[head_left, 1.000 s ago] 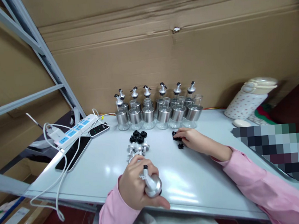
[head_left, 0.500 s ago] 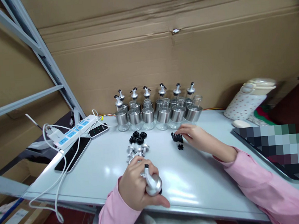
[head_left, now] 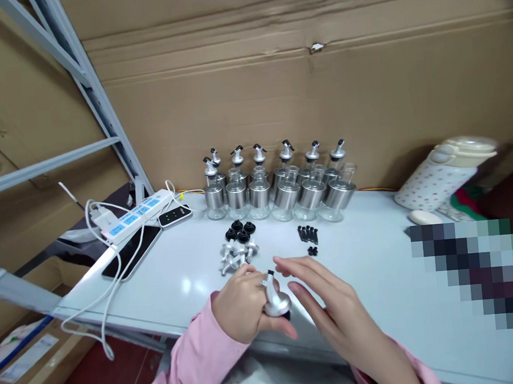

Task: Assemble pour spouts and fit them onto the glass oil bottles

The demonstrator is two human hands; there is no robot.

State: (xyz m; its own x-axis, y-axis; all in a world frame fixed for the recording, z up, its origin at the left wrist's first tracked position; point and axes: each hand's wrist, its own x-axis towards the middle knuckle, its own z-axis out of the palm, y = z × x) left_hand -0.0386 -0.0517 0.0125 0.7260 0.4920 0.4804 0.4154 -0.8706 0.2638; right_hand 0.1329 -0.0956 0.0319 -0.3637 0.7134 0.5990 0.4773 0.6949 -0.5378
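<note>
My left hand (head_left: 244,306) is closed around a silver pour spout (head_left: 275,300) with a small black tip on top and a black part below. My right hand (head_left: 331,301) hovers just to the right of the spout, fingers stretched and thumb apart, with nothing visible in it. Beyond my left hand lies a pile of silver spout parts (head_left: 238,254), with several round black stoppers (head_left: 240,231) behind it. Farther right are a row of small black levers (head_left: 308,234) and a cluster of tiny black caps (head_left: 313,251).
Two rows of glass bottles with metal sleeves (head_left: 287,196) stand at the back, several topped with spouts. At left lie a power strip (head_left: 136,216), a phone (head_left: 132,254), a small black device (head_left: 175,217) and white cables. A dotted flask (head_left: 444,171) stands at right, near a white oval object (head_left: 425,218).
My right hand has left the black levers and come back toward the spout in my left hand. The view has shifted slightly.
</note>
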